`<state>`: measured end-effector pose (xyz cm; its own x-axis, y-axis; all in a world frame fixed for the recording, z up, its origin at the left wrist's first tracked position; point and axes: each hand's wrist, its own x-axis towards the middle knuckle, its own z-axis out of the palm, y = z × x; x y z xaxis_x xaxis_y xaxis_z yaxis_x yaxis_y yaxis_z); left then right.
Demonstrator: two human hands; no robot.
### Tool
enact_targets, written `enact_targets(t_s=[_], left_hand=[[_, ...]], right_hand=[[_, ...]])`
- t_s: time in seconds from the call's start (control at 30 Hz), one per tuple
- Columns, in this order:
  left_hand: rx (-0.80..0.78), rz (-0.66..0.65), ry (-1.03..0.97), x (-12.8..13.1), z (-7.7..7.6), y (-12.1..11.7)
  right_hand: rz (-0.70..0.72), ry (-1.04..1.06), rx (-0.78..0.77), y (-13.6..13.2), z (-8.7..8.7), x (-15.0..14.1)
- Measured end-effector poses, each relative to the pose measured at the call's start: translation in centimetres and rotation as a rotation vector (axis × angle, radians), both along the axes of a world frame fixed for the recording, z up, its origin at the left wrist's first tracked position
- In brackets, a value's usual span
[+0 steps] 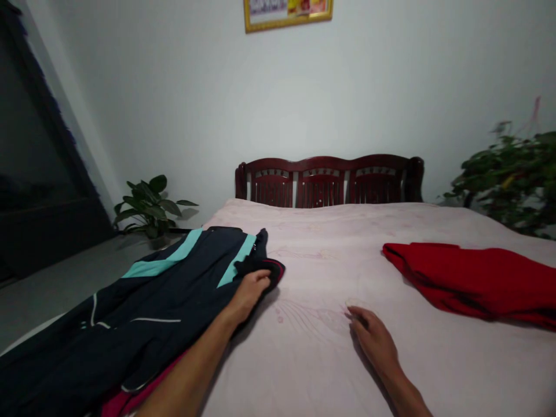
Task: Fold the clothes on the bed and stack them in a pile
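Pinches red-edged dark cloth at the navy jacket's edge with left hand; holds right hand, slightly spread, over pink bedsheet.

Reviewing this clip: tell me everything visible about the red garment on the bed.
The red garment looks like soft, matte cloth, plain red with darker shadowed creases. It lies flat in a low, loosely folded heap on the pale pink bedspread, right of the right hand, and runs out of the picture at the right edge. Neither hand touches it. No collar, sleeve or fastening can be made out, so its type is unclear.
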<state>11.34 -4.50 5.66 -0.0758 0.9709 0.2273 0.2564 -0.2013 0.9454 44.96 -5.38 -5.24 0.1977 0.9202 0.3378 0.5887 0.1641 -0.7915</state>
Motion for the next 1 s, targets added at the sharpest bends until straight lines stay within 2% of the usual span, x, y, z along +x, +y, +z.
enact_targets(t_s=[0.1, 0.17, 0.2, 0.23, 0.3, 0.4, 0.43, 0.5, 0.53, 0.63, 0.73, 0.83, 0.9, 1.0], left_hand=[[-0.103, -0.25, 0.054, 4.4, -2.4, -2.2], [-0.13, -0.376, 0.17, 4.5, -2.9, -3.0], [-0.101, -0.382, 0.266, 3.6, -2.7, -3.1], [-0.046, -0.338, 0.38, 2.3, -2.2, -2.9], [0.087, -0.137, 0.648, -1.8, -0.6, -2.2], [0.035, 0.3, 1.054, -9.8, 2.2, -1.1], [0.002, 0.422, 1.082, -12.5, 2.9, -0.9], [-0.075, 0.667, 1.177, -17.8, 3.7, -0.9], [-0.11, 0.744, 1.239, -20.1, 3.9, -1.0], [-0.29, 0.845, 1.203, -25.6, 3.7, -1.8], [-0.377, 0.859, 1.103, -28.5, 3.1, -2.5], [-0.384, 0.904, 0.984, -29.2, 3.1, -2.6], [-0.347, 0.981, 0.889, -29.1, 3.9, -2.4], [-0.239, 1.088, 0.753, -28.2, 6.2, -2.0]], right_hand=[[0.093, 0.296, -0.079, -0.6, 0.9, -1.3], [0.199, 0.449, -0.121, -1.3, 1.3, -2.8], [0.253, 0.498, -0.139, -1.7, 1.5, -3.6], [0.294, 0.53, -0.152, -2.0, 1.5, -4.4], [0.35, 0.543, -0.159, -2.2, 1.3, -6.0], [0.382, 0.502, -0.174, -1.7, 1.3, -7.9], [0.382, 0.459, -0.193, -1.4, 1.5, -8.5], [0.377, 0.27, -0.221, -0.5, 2.3, -9.8], [0.379, 0.127, -0.216, -0.1, 2.9, -10.6], [0.411, -0.312, -0.128, 1.2, 4.6, -13.6], [0.492, -0.572, -0.054, 2.4, 5.5, -16.8], [0.582, -0.696, 0.028, 3.5, 5.4, -19.0], [0.581, -0.696, 0.052, 4.2, 5.3, -19.6], [0.507, -0.533, 0.057, 5.0, 6.1, -19.2]])
